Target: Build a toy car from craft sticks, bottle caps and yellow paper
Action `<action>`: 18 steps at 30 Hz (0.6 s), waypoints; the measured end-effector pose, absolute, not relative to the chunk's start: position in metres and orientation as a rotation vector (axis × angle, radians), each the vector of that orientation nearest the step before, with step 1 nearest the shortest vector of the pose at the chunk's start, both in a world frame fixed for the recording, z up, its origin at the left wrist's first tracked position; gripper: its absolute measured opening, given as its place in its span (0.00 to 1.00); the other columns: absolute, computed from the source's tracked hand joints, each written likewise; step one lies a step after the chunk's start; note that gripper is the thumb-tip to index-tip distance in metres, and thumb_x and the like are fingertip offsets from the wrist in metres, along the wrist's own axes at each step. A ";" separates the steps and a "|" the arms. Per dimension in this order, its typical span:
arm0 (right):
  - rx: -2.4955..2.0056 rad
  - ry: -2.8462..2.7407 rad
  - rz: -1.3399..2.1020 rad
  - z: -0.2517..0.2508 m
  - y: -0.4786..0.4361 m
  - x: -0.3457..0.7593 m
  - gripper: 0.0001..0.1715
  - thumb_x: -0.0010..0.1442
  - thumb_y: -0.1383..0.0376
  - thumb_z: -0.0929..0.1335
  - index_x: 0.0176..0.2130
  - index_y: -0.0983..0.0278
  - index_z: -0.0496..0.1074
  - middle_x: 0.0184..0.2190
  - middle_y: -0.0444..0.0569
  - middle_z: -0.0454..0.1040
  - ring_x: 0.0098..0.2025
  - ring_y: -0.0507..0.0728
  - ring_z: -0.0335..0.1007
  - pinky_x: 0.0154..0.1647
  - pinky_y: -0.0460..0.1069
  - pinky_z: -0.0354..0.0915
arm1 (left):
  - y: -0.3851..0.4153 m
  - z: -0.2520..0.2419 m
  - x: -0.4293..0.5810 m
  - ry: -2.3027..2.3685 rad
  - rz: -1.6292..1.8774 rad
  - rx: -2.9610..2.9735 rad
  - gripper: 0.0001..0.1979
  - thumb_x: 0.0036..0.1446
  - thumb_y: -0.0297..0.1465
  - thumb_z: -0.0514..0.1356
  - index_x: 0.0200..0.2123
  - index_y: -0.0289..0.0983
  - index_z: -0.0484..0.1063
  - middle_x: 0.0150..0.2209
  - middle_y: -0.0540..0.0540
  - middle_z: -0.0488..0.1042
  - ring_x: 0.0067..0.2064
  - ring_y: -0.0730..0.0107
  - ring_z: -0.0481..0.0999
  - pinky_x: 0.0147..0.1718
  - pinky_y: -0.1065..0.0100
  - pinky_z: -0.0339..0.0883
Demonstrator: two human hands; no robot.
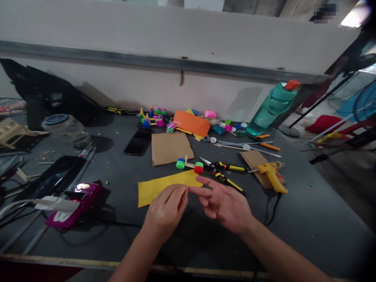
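My left hand (166, 209) hovers over the dark table with its fingers curled together in a pinch, the tips meeting the fingers of my right hand (223, 203). The right hand's fingers are loosely spread, index stretched toward the left hand. What sits between the fingertips is too small to make out. Just beyond both hands lies a yellow paper sheet (169, 185). Behind it lie a stick with green, blue and red bottle caps (190, 165) and yellow-handled snips (226, 172).
A brown cardboard piece (170, 148), black phone (138, 141), orange sheet (190, 123) and coloured caps lie farther back. A yellow glue gun (273, 176) rests at right, a green bottle (272, 107) behind it. A purple device (75, 203) and cables sit at left.
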State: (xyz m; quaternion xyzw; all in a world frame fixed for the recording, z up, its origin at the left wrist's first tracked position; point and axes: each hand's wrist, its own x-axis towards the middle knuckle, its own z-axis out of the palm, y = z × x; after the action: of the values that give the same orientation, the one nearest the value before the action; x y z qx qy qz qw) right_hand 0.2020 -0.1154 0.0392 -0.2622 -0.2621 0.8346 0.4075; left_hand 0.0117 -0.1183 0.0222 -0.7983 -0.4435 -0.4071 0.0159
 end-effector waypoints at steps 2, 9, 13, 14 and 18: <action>-0.661 -0.675 2.113 0.039 -0.116 0.202 0.30 0.55 0.56 0.59 0.55 0.65 0.59 0.49 0.61 0.71 0.32 0.54 0.61 0.23 0.44 0.52 | -0.116 0.020 0.013 -1.406 -1.254 -2.482 0.07 0.57 0.22 0.56 0.38 0.36 0.70 0.33 0.47 0.76 0.36 0.70 0.76 0.39 0.69 0.69; -0.678 -0.702 2.088 0.044 -0.117 0.203 0.32 0.53 0.52 0.61 0.55 0.63 0.61 0.46 0.58 0.71 0.31 0.54 0.59 0.22 0.45 0.51 | -0.111 0.024 0.008 -2.137 -1.783 -2.368 0.10 0.64 0.31 0.46 0.31 0.38 0.62 0.27 0.51 0.70 0.24 0.75 0.71 0.25 0.72 0.66; -0.737 -0.575 1.917 0.041 -0.111 0.205 0.18 0.55 0.57 0.63 0.43 0.63 0.68 0.25 0.46 0.65 0.25 0.52 0.54 0.20 0.44 0.50 | -0.123 0.033 0.012 -2.133 -1.815 -2.421 0.19 0.66 0.32 0.44 0.21 0.38 0.59 0.18 0.52 0.64 0.21 0.75 0.66 0.22 0.72 0.62; -0.770 -0.550 1.850 0.039 -0.109 0.206 0.13 0.56 0.58 0.63 0.37 0.63 0.69 0.20 0.42 0.59 0.22 0.50 0.51 0.19 0.44 0.49 | -0.128 0.035 0.016 -2.020 -1.684 -2.561 0.21 0.65 0.32 0.46 0.18 0.38 0.60 0.17 0.52 0.64 0.21 0.75 0.66 0.22 0.72 0.61; -0.890 -0.590 1.618 0.030 -0.099 0.210 0.17 0.55 0.60 0.68 0.23 0.62 0.59 0.16 0.36 0.47 0.18 0.47 0.41 0.17 0.42 0.45 | -0.146 0.035 0.041 -1.360 -1.300 -3.125 0.05 0.58 0.31 0.58 0.35 0.37 0.71 0.35 0.45 0.75 0.37 0.69 0.75 0.35 0.71 0.70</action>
State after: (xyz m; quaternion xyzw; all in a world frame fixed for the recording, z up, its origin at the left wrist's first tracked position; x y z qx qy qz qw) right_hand 0.2103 -0.0993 0.0302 -0.3785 -0.2509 0.6882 0.5658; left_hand 0.0409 -0.1456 0.0353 -0.8295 -0.3610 -0.3451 -0.2502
